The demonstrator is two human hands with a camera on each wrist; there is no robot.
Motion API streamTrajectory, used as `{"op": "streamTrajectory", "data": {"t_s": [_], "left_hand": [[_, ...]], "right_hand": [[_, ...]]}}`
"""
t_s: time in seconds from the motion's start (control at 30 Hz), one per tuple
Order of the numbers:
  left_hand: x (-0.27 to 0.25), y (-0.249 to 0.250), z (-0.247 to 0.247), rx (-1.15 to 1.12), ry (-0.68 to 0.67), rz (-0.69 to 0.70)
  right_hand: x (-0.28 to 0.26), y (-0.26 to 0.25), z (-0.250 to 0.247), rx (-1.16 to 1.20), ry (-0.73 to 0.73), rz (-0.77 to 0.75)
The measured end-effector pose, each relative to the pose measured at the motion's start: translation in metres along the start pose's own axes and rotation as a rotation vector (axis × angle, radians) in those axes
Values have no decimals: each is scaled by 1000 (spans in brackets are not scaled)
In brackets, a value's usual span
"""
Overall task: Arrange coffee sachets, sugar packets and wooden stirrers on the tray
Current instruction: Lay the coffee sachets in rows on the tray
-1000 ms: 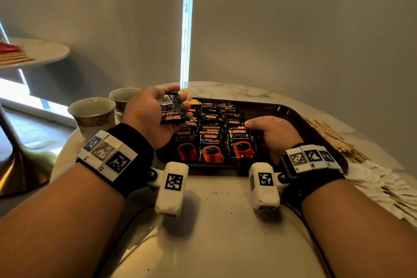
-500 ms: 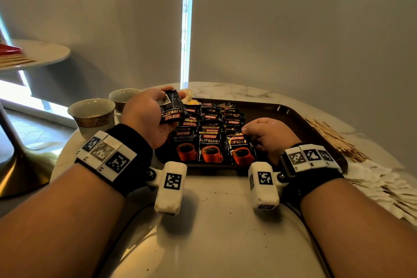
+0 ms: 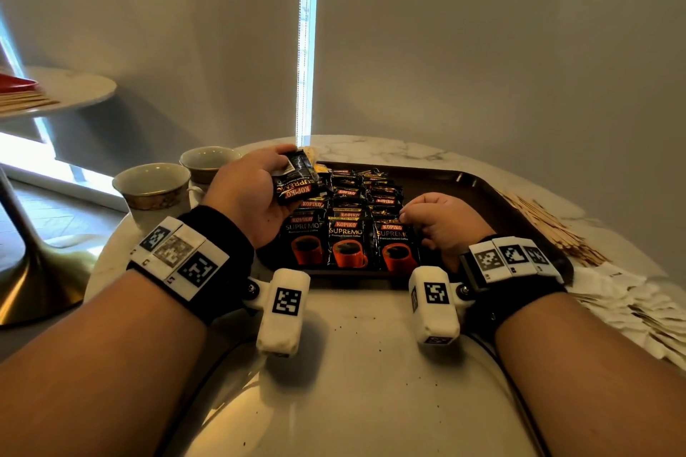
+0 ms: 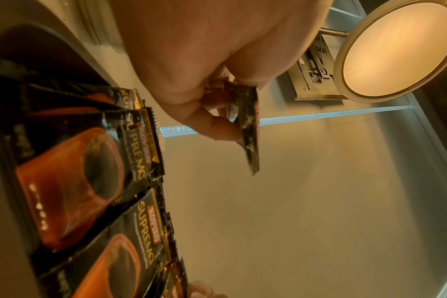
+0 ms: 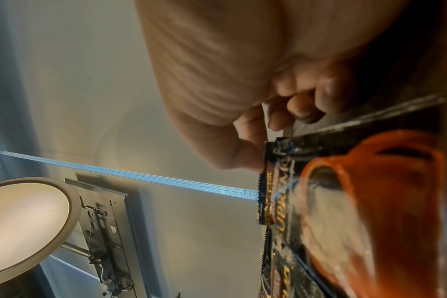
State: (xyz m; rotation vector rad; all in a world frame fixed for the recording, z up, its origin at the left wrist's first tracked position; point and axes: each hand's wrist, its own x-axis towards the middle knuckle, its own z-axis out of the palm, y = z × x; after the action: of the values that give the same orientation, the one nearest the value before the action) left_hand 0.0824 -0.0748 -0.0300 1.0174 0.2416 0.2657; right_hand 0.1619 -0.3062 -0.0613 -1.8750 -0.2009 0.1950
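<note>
Clearly the left hand [image 3: 245,197] grips a small stack of sachets [image 3: 297,180], thumb on top, above the tray's [image 3: 493,197] 10 o'clock corner. The right hand [image 3: 440,223] is curled, thumb and forefinger pinching the top edge of the row [image 3: 349,237] sachet at 5 o'clock. Stirrers [image 3: 549,223] and sugar packets [image 3: 631,304] lie off the tray at 3 o'clock, not yet placed.

Risks, as I judge them: the glossy stack could slip from the loose grip and scatter over the overlapped rows; tugging the pinched sachet may skew its neighbours; the left forearm sits near the cups [image 3: 156,189] at 9 o'clock and could knock them.
</note>
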Motion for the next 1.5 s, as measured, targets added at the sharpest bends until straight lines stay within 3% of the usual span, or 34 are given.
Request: {"op": "streamTrajectory", "data": {"t_s": [0.13, 0.27, 0.43, 0.53, 1.0, 1.17, 1.27, 1.5], "left_hand": [[-3, -1, 2, 9, -28, 3], [-2, -3, 2, 78, -41, 2], [-2, -5, 3, 119, -49, -9], [-3, -6, 4, 143, -44, -19], [-8, -6, 5, 236, -118, -236], [-10, -4, 4, 359, -185, -276], [-7, 0, 3, 335, -169, -240], [-7, 0, 2, 312, -231, -188]], "right_hand": [[3, 3, -2, 67, 126, -23], [-3, -3, -2, 86, 245, -163], [-28, -34, 15, 34, -25, -423], [-39, -44, 29, -28, -131, -466], [-51, -50, 37, -48, -77, -494], [-43, -45, 35, 18, 143, -525], [-37, -41, 32, -52, 228, -447], [-34, -33, 34, -247, 112, -193]]}}
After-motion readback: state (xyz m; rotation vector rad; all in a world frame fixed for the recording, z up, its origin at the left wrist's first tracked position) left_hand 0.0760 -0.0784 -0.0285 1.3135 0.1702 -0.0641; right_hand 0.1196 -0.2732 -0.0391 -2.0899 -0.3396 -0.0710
